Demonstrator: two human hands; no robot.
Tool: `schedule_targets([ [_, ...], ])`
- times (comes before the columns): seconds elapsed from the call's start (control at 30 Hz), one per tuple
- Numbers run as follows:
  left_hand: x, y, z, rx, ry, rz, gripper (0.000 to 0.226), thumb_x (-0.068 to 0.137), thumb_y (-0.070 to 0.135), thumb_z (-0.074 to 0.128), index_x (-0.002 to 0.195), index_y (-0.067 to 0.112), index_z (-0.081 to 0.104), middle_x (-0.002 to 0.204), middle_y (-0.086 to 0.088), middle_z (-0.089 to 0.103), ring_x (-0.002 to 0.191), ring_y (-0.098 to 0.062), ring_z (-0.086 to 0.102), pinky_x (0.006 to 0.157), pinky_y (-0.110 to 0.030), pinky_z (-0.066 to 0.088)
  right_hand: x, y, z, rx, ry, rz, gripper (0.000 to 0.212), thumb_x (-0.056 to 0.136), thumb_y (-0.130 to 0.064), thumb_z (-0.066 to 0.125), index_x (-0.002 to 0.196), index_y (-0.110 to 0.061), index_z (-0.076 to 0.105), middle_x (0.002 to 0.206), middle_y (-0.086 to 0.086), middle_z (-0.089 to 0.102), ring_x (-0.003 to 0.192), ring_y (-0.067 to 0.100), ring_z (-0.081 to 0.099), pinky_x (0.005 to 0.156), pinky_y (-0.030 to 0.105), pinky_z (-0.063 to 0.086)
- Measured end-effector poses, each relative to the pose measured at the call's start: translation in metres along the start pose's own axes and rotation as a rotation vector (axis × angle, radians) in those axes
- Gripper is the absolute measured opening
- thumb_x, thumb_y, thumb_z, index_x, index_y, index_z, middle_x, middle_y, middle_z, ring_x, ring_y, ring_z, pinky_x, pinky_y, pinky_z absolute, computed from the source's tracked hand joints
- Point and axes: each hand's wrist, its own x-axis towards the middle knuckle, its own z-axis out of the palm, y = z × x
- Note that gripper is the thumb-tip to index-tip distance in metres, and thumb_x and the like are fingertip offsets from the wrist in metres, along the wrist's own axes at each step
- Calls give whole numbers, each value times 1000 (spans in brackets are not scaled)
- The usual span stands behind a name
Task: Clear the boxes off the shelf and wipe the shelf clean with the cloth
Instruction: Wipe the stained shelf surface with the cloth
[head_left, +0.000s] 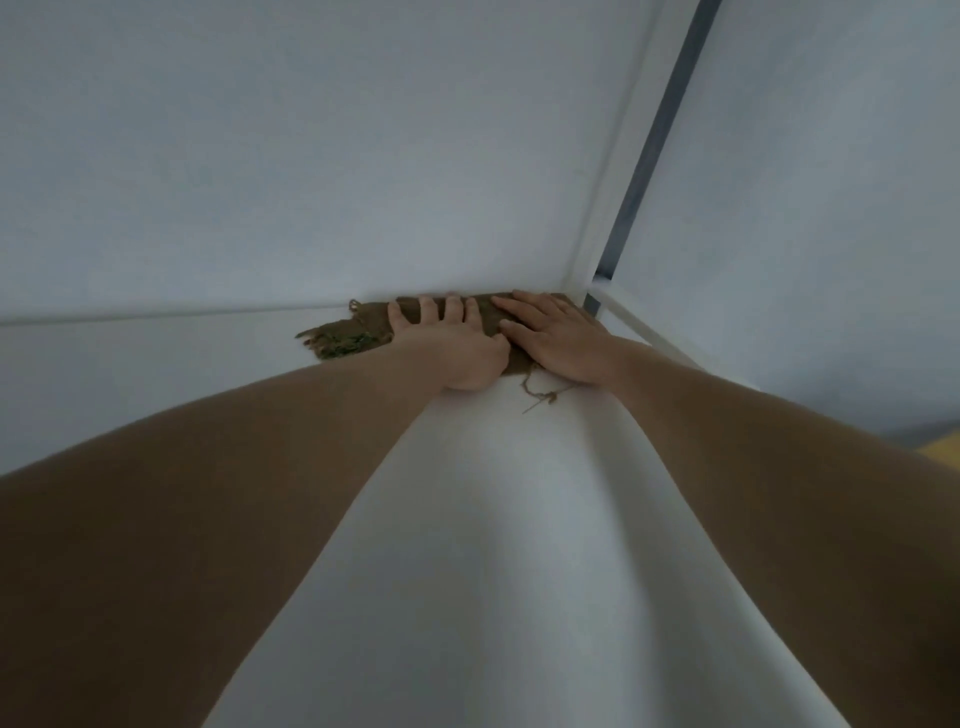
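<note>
From the head camera, both bare forearms reach forward and away over a white shelf (467, 519), meeting at its far right corner. A brown cloth (363, 325) lies flat on the shelf there, pushed up against the white back wall (311, 156). Its frayed left end sticks out past the hands and shows a patch of green, and a loose thread trails from its near edge toward the camera.

The left hand (457, 343) rests on the middle of the cloth, palm down. Its fingers (453, 310) are spread and nearly straight, with the tips reaching almost to the back wall; they press on the cloth and do not curl round it. The thumb lies toward the right hand, touching or nearly touching it.

The right hand (556, 338) lies flat on the right part of the cloth, just beside the left hand, with its fingers straight and pointing left and away. It also presses down and has hold of nothing.

To the right of the hands a white side panel (831, 208) rises, and a dark strip (660, 135) runs up between it and the back wall. No boxes show on the visible part of the shelf. A small yellow patch (940, 447) sits at the right edge of the picture; what it is cannot be told
</note>
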Motion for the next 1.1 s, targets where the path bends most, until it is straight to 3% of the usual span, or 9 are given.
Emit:
schedule_targets([
  [0.37,-32,35,8,10,-42,-13,66,98,51,13,153,20,-5,160,-1,-12,146,-29,-12,114,-58,-8,-60,14,-3,23,-36,76,51,100,-56,18,149,-50,8,162,-16,1,149,13,-3,120,47,-1],
  [1.1,-234,128,50,-31,-28,46,67,98,49,10,152,16,-10,159,-4,-18,144,-32,-19,110,-62,-14,-295,23,1,3,-70,115,49,99,-59,17,145,-58,2,160,-23,-3,149,13,-9,118,53,-5],
])
